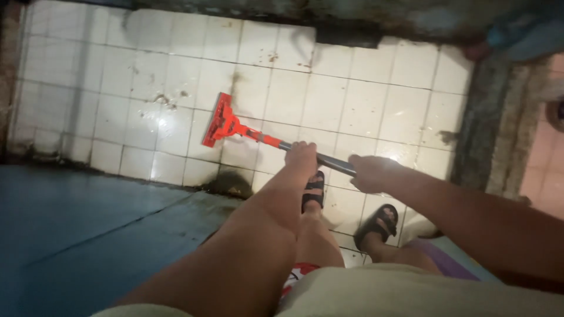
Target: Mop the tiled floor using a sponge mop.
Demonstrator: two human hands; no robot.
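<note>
Head view looks down on a mop point(235, 126) held in both hands over a white tiled floor point(364, 100). Its long axis runs on a slant, from the lower right, where the hands are, up to the upper left, where the flat orange head point(216, 120) lies on the tiles. The shaft is orange next to the head and turns dark grey toward the hands. The left hand point(301, 155) is clamped round the shaft farther down toward the head; the right hand point(370, 173) is closed round the grey end, just behind it. The two hands are near each other but apart.

Below the hands two feet in black sandals point(376, 223) stand on the tiles, the left one close under the shaft. Dark stains point(167, 101) mark the tiles up and left of the head, well clear of it. A blue surface point(76, 229) meets the floor's lower left edge, with dark grime along the join. Along the floor's right edge runs a grey kerb point(487, 123), and beyond it pink tiles point(549, 158).
</note>
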